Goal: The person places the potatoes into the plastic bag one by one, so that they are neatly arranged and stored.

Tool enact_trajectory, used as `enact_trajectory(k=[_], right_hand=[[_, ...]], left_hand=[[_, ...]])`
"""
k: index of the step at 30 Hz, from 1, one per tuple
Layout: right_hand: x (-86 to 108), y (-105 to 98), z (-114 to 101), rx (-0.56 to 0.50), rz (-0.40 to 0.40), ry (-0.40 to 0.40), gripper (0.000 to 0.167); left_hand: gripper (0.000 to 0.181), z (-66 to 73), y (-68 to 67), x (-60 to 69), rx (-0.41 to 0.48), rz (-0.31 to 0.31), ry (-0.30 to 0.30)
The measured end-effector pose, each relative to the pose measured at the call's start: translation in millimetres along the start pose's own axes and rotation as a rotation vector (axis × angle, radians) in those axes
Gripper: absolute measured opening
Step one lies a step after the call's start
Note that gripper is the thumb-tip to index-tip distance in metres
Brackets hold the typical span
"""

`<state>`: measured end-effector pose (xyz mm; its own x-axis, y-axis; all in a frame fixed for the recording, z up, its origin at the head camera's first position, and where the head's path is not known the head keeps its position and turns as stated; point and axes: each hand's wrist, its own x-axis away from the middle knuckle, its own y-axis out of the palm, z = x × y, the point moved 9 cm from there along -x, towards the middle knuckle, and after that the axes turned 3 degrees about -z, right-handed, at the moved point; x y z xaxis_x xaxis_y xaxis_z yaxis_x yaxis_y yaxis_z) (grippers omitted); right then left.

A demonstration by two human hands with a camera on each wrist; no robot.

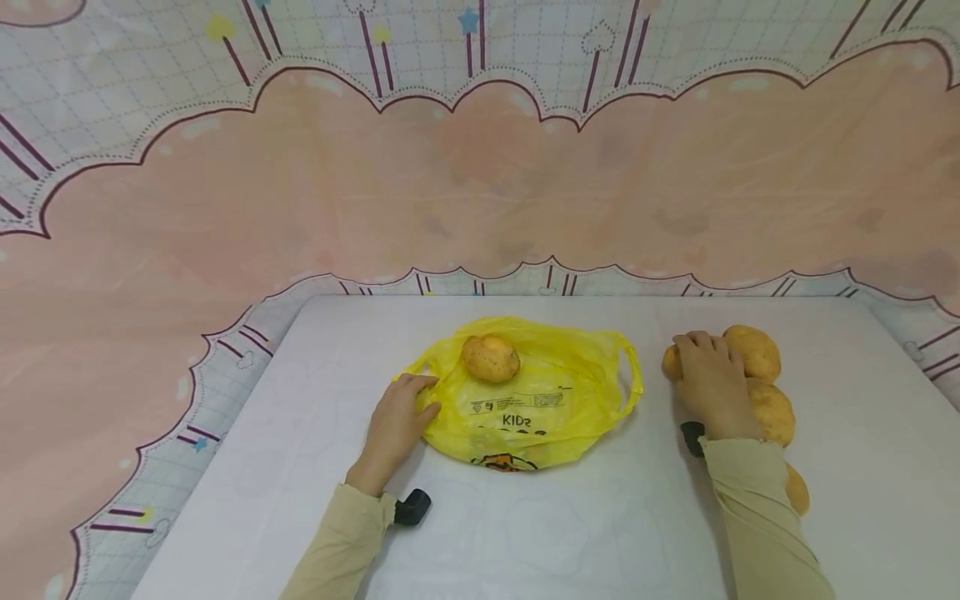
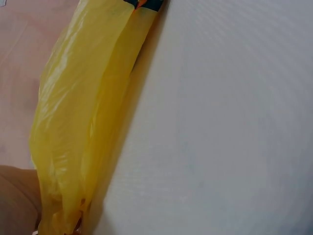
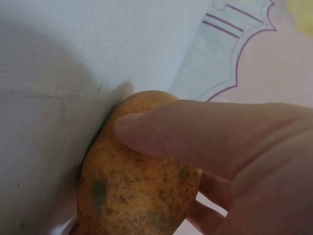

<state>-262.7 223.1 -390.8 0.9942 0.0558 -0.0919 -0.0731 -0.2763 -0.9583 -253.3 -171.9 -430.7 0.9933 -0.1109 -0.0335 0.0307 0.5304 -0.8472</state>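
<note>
A yellow plastic bag [image 1: 570, 367] lies spread open on the white table, with one potato [image 1: 491, 358] inside it toward the back left. My left hand [image 1: 393, 425] holds the bag's left end by the handle; in the left wrist view the yellow plastic [image 2: 83, 112] bunches together near that hand. Over on the right, my right hand [image 1: 712, 383] grips another potato [image 3: 137, 191], which still touches or nearly touches the table. Its thumb [image 3: 151, 132] presses on the potato's side and the fingers curl around behind, partly hidden.
More potatoes sit beside my right hand and forearm: one at the back [image 1: 752, 354], one in the middle [image 1: 772, 412] and one nearer [image 1: 797, 490], partly covered by the sleeve. The bag's right handle loop [image 1: 636, 379] lies toward them. A patterned cloth [image 1: 480, 192] hangs behind the table [image 1: 555, 533].
</note>
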Motion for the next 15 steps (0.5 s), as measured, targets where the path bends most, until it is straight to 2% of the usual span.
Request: enact_trajectory(k=[7, 15], right_hand=[[-1.6, -0.9, 0.8, 0.007, -0.01, 0.002, 0.046], [-3.0, -9.6, -4.6, -0.029, 0.035, -0.028, 0.049]], left_hand=[[0.039, 1.2, 0.2, -1.0, 0.004, 0.01, 0.003], [0.04, 2.3, -0.1, -1.4, 0.0, 0.009, 0.002]])
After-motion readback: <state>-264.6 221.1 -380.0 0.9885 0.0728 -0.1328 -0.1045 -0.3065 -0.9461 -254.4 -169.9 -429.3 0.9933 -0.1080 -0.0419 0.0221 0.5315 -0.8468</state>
